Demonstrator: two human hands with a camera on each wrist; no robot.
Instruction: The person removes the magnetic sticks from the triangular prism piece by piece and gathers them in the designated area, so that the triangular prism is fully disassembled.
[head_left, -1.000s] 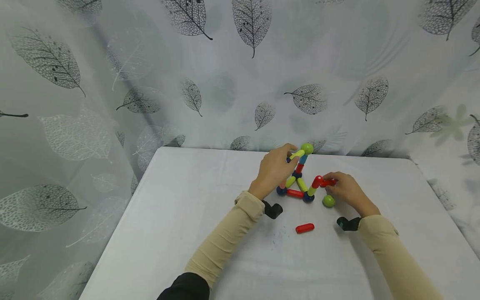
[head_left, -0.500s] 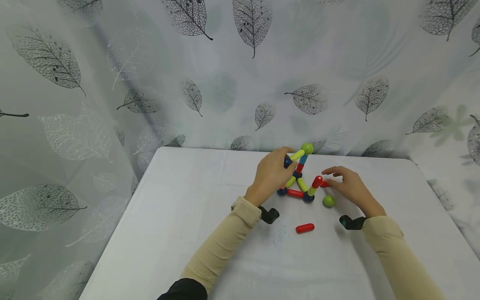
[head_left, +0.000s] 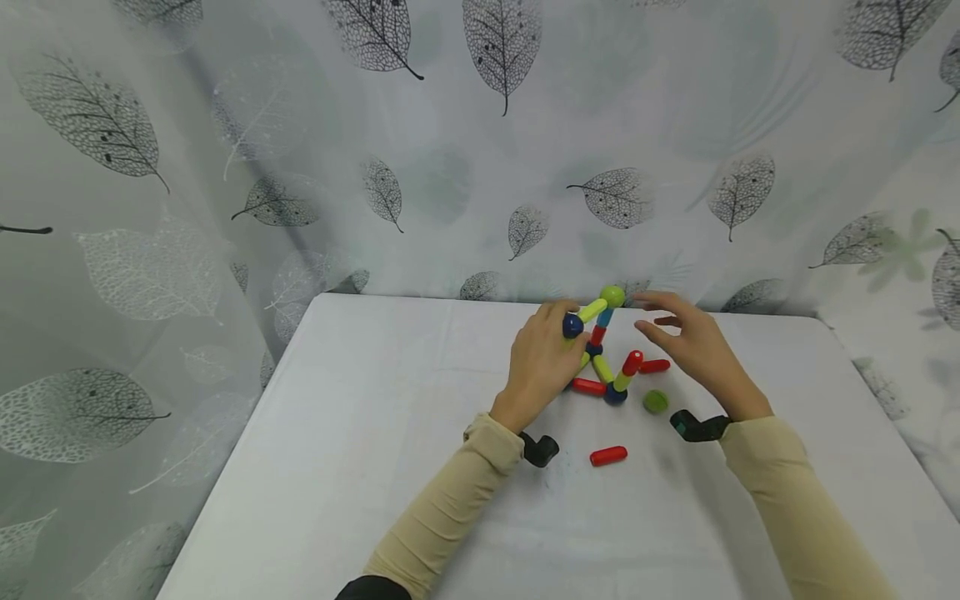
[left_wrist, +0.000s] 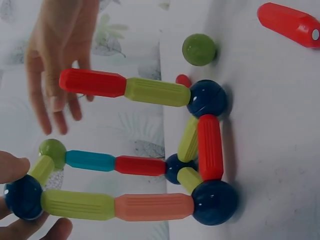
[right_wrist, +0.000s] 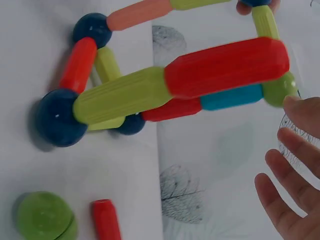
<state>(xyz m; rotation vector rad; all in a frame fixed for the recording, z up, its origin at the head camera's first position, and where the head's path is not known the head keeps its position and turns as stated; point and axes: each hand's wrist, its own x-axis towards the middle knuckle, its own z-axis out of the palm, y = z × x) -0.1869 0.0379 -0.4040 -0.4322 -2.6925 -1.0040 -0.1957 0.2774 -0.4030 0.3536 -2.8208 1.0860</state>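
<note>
A frame of magnetic rods and balls stands on the table, with a triangle of dark blue balls and rods as its base. My left hand (head_left: 536, 358) grips the blue ball (left_wrist: 24, 197) atop a post of a yellow-green rod (left_wrist: 77, 204) and a salmon rod (left_wrist: 154, 207). From that ball a short yellow-green rod leads to a green ball (head_left: 612, 296) on a blue-and-red post. My right hand (head_left: 690, 342) holds nothing, its fingers spread beside that green ball. The nearer right post ends in a bare red rod (right_wrist: 225, 67).
A loose green ball (head_left: 656, 402) and a red rod (head_left: 655, 366) lie right of the frame. Another red rod (head_left: 608, 456) lies nearer the front. Behind the white table (head_left: 360, 417) hangs a leaf-patterned curtain (head_left: 442, 125).
My right hand has let go of the red rod, now lying on the table, and risen towards the upper green ball. The left hand has turned slightly, showing more of its blue ball.
</note>
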